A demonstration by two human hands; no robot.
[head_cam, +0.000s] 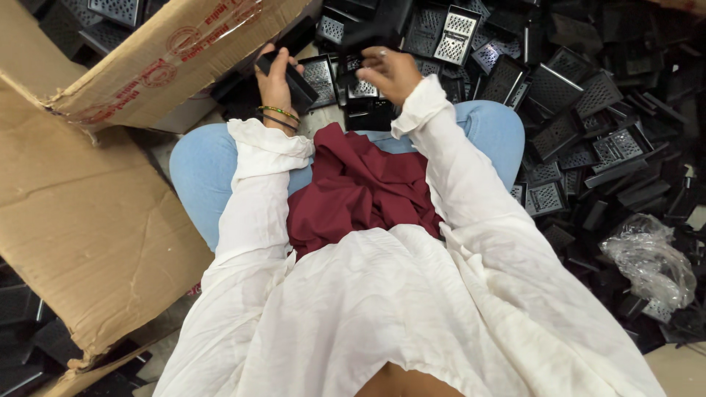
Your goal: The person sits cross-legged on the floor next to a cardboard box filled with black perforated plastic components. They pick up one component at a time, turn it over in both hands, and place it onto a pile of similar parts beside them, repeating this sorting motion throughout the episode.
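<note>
View from above of a seated person in a white long-sleeved top, blue jeans and a dark red cloth (360, 187) bunched in the lap at the centre of the frame.

The left hand (276, 81), in the upper middle of the frame, is closed around a flat black plastic piece (294, 79) that juts out to its right. Thin bangles (278, 116) circle that wrist. The hand sits just below the lower edge of a cardboard box flap (176, 59) that slants across the upper left.

The right hand (390, 72), just right of the left and apart from it, wears a ring and grips a second black plastic piece (368, 37) from below; this piece is blurred, so its shape is unclear. The gap between the two hands is narrow.

A large cardboard sheet (81, 220) fills the left side, its edge close along the left knee. To the right and across the top lies a dense pile of black grater-like parts (581, 103) with perforated metal faces, reaching up to the right knee and crowding the space ahead of both hands. A crumpled clear plastic bag (651, 257) rests on the pile at the right edge. A strip of pale floor (680, 367) shows at the lower right corner.
</note>
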